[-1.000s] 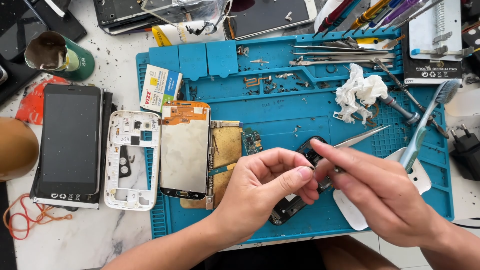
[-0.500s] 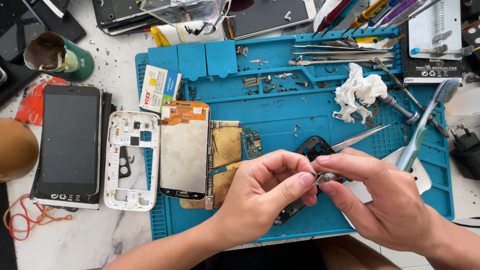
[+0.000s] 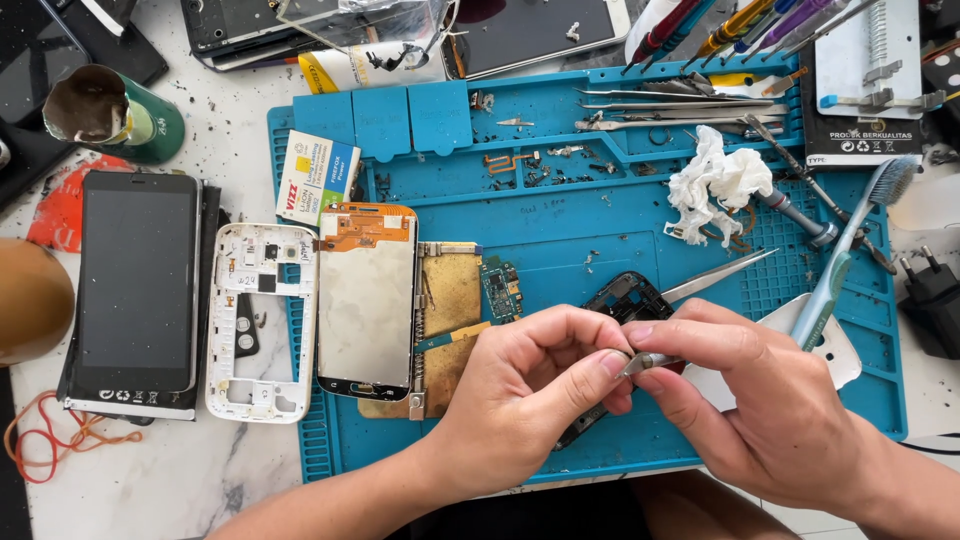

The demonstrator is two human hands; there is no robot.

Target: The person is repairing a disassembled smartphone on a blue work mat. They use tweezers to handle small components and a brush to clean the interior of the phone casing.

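Both hands meet over the near edge of the blue mat (image 3: 600, 200). The left hand (image 3: 530, 400) pinches a tiny metal part (image 3: 632, 363) between thumb and forefinger, steadying it; the right hand (image 3: 770, 400) closes on tweezers (image 3: 715, 277), tips on that part, for a finer grip. A black frame (image 3: 625, 297) lies just beneath. A screen (image 3: 366, 300) and a white frame (image 3: 260, 320) lie at the mat's left edge, out of the way.

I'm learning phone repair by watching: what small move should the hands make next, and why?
Probably steady the small silvery part before any pull: the left hand and right hand both pinch it at the fingertips, above the black plastic phone frame on the blue silicone work mat. The part is too small to identify.
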